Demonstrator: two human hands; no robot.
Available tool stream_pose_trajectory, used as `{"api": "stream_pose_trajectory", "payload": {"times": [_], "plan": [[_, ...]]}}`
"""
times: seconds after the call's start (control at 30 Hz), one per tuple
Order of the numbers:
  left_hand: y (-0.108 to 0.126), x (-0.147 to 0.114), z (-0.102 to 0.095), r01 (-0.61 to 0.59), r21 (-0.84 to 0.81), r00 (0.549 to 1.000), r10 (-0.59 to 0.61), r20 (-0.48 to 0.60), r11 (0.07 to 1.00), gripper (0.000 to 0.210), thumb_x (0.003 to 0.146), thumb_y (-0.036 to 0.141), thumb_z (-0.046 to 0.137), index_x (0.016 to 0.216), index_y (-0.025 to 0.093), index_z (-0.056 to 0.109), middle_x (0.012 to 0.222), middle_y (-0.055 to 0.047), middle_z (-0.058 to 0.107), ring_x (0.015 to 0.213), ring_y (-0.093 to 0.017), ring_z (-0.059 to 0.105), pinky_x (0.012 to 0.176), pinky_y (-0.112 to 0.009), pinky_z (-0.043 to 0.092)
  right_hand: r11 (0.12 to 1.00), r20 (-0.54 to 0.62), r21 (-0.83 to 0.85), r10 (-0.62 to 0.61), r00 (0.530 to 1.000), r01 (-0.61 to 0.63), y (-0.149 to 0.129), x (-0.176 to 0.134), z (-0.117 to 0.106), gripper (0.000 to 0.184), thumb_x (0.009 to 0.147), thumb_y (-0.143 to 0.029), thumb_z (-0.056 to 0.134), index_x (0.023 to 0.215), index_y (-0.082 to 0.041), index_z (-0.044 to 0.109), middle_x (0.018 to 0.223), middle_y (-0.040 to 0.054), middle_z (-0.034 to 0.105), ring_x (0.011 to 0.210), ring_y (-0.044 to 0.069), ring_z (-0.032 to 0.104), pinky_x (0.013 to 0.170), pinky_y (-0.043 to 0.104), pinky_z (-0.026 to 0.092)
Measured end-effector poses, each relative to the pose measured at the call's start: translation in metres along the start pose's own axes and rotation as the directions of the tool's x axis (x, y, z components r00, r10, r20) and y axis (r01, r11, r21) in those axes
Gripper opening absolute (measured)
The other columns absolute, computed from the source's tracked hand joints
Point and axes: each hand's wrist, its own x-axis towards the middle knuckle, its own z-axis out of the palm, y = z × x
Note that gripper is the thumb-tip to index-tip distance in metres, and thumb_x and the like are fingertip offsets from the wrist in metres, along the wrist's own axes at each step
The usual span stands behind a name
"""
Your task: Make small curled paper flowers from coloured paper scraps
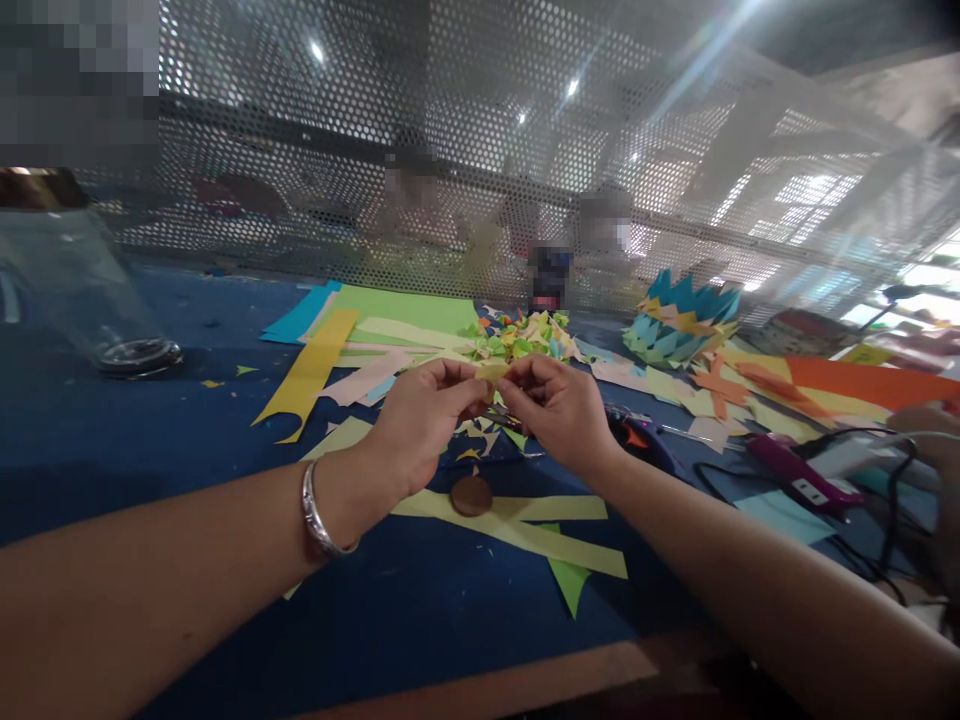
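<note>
Both of my hands meet in the middle of the view, raised above the blue table. Thumb and fingers of my left hand (427, 415) pinch one side of a small yellow piece of paper (492, 372). My right hand (559, 405) pinches its other side, fingers curled in. Just beyond them lies a heap of small cut paper bits (529, 338) in green, yellow, orange and blue. Below my hands a round brown disc (471, 495) rests on pale yellow paper strips (555, 540). A pointed green scrap (568, 575) lies partly beneath the strips.
A glass jug (67, 285) stands at left. Behind are green sheets (409, 308) and a yellow strip (311, 375), before a perforated metal screen (337, 200). To the right are zigzag paper crowns (679, 325), orange paper (847, 380), a purple power strip (806, 475) with cables, and another person's hand (926, 430).
</note>
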Motion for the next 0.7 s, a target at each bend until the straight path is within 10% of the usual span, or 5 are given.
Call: {"api": "stream_pose_trajectory", "payload": {"times": [0.7], "plan": [[0.000,0.015,-0.024,-0.191,0.265,0.965,0.131,0.225,0.945,0.028,0.073,0.028,0.080,0.093,0.019,0.063,0.076,0.000,0.066,0.070,-0.013,0.061,0.069,-0.028,0.048,0.999,0.055,0.004,0.031,0.998,-0.032,-0.002,0.002,-0.011,0.025,0.095,-0.039,0.058,0.084,-0.018,0.065,0.063,-0.0025,0.057,0.044,0.007,0.050,0.044,0.021,0.038]]}}
